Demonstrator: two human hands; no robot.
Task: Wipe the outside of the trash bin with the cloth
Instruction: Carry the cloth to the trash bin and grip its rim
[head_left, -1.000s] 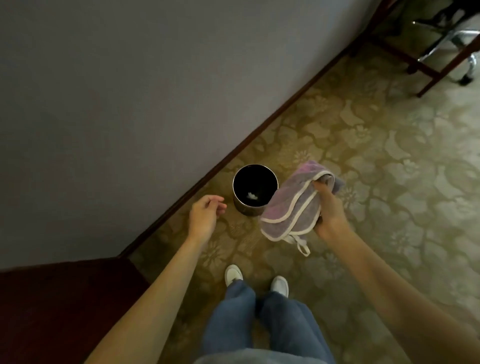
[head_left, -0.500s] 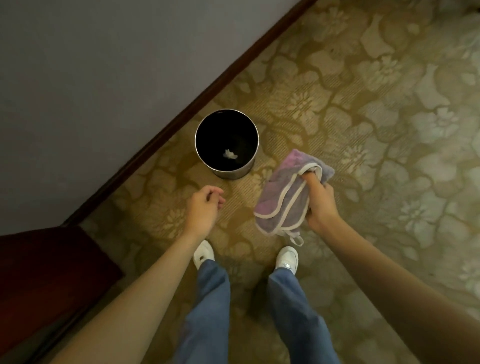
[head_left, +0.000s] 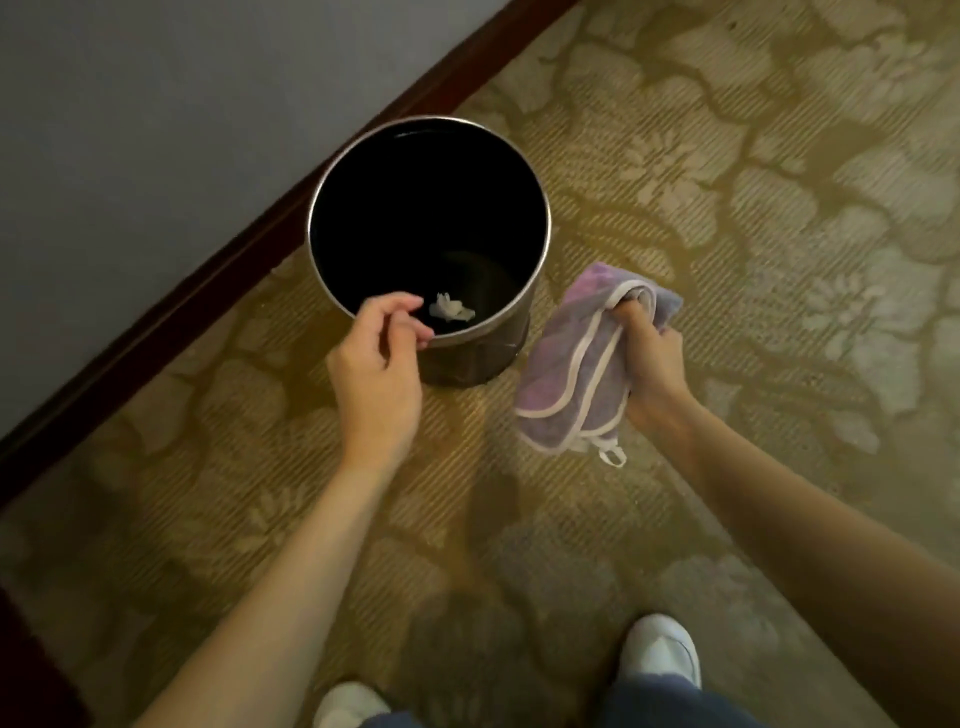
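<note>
2 grips (head_left: 376, 358) (head_left: 649, 353) — bin (head_left: 467, 358) between, cloth (head_left: 571, 374) right

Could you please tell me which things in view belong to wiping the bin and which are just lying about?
Part of the job:
- trash bin, standing on the carpet
- cloth, gripped in the right hand
- left hand, at the bin's near rim

Just there:
- white scrap inside the bin
- patterned carpet
- wall and dark baseboard
</note>
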